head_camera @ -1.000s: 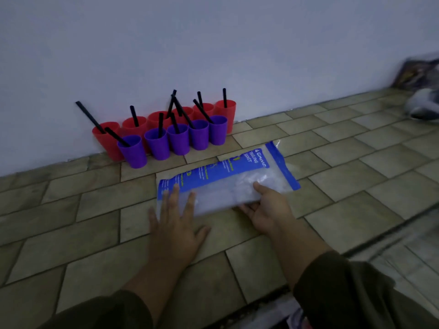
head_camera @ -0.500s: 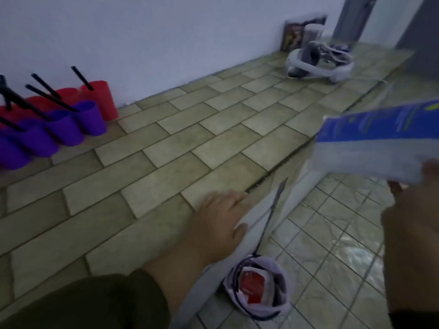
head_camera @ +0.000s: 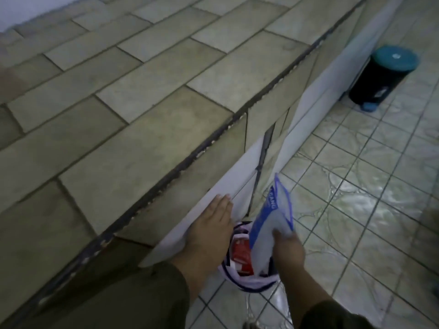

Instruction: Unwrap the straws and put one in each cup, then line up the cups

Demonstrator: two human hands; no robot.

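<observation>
My right hand grips the blue and clear straw packet by its lower end, holding it upright over a white plastic bag on the floor. A red pack shows inside that bag. Fingers straight, my left hand lies flat against the white front face of the tiled counter, just below its edge. No cups or straws are in view.
The counter's dark front edge runs diagonally from bottom left to top right. Pale floor tiles fill the right side. A black bin with a teal lid stands on the floor at the upper right, against the counter's base.
My right hand has carried the straw packet off the counter and down to the bag on the floor. The view has swung right and down, so the cups have left the frame. My left hand slid to the counter's front.
</observation>
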